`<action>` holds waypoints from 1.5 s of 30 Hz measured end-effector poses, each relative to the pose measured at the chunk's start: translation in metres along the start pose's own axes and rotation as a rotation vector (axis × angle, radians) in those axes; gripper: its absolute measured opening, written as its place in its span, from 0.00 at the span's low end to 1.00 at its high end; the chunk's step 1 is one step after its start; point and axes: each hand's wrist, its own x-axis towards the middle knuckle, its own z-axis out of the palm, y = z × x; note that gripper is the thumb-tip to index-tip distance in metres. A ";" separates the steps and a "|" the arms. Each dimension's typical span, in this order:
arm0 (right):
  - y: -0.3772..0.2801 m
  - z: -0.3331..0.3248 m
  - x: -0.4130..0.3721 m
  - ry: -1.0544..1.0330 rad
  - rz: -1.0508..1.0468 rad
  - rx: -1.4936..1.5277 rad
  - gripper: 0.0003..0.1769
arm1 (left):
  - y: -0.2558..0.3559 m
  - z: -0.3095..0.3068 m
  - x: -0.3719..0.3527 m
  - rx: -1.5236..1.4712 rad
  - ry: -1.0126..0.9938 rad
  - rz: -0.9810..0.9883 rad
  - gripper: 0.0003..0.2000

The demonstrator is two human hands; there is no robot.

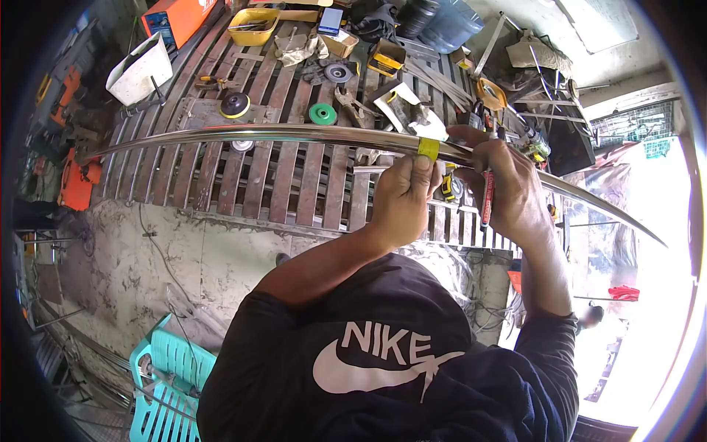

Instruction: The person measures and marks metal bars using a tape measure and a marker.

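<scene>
A long, shiny metal tube [294, 133] stretches across the view above the slatted bench, looking bowed through the wide lens. A short yellow strip [428, 148] lies across it. Just below, my left hand [403, 197] is closed, its thumb and fingers pinching the strip's lower end. My right hand [513, 184] is at the tube further right, fingers curled, with a red marker pen [487, 197] held upright in them. Between the two hands a yellow-and-black tape measure [451, 184] shows, partly hidden by my left fingers.
On the slatted bench [280, 177] lie a black-and-yellow disc [235, 105], a green disc [322, 114], a grey disc [338, 72] and pliers [215, 82]. A yellow tub [254, 27] and white bin [140, 71] stand behind. A turquoise plastic chair [173, 368] is lower left.
</scene>
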 end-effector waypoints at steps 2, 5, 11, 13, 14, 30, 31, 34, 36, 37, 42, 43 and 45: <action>0.001 0.000 0.003 -0.042 0.000 -0.002 0.12 | 0.003 -0.003 -0.001 0.010 -0.025 -0.033 0.24; 0.000 -0.003 0.007 -0.090 0.009 0.008 0.14 | 0.012 0.003 -0.001 -0.033 -0.006 -0.038 0.24; 0.001 0.000 0.010 -0.062 0.016 0.039 0.17 | 0.013 0.000 0.000 0.002 -0.006 -0.039 0.24; 0.001 0.002 0.010 -0.048 0.011 0.036 0.17 | 0.009 0.000 0.001 0.022 0.013 -0.030 0.24; 0.000 0.002 0.010 -0.041 0.005 0.030 0.17 | 0.007 0.000 0.001 0.032 0.023 -0.026 0.24; 0.005 0.007 0.010 -0.003 -0.054 -0.002 0.15 | 0.010 0.002 0.002 0.014 0.038 -0.052 0.23; 0.005 0.008 0.009 -0.003 -0.062 -0.011 0.15 | 0.009 0.001 0.002 0.019 0.036 -0.051 0.23; 0.006 0.008 0.008 -0.003 -0.083 -0.036 0.13 | 0.007 0.000 0.002 0.014 0.026 -0.041 0.23; 0.006 0.008 0.008 -0.001 -0.092 -0.050 0.13 | 0.008 0.001 0.001 0.012 0.028 -0.037 0.23; 0.006 0.008 0.009 -0.001 -0.096 -0.053 0.13 | 0.010 0.001 0.002 0.014 0.034 -0.038 0.23; 0.009 0.011 0.006 0.014 -0.107 -0.043 0.12 | 0.009 0.000 0.001 0.013 0.035 -0.060 0.23; 0.009 0.010 0.006 0.005 -0.090 -0.025 0.12 | 0.007 -0.001 0.000 0.028 0.035 -0.059 0.23; 0.007 0.007 0.006 -0.015 -0.054 0.011 0.11 | 0.005 -0.001 0.000 0.051 0.038 -0.049 0.23</action>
